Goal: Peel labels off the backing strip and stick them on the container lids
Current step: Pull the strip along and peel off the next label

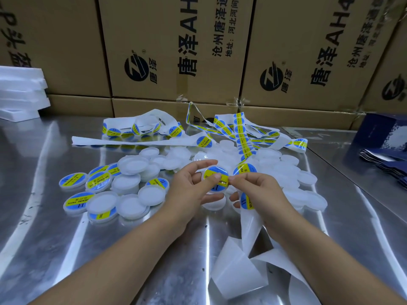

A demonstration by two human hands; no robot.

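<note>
Label [217,170], blue with a yellow band reading "SOLDERING PASTE", sits on a white lid [202,177] held above a steel table [66,238], just in front of a heap of bare lids [286,170]. The left hand [189,190] curls round the lid, thumb on the sticker; the right hand [257,190] pinches its edge between thumb and forefinger, backing strip [250,223] trailing below. Pressed down askew, the sticker could crease or overhang the rim; the loose strip may snag on the pile. Finished lids [72,180] lie to the left. Cartons [171,51] behind carry "唐泽AH", "沧州唐泽" and "地址:河北河间"
</note>
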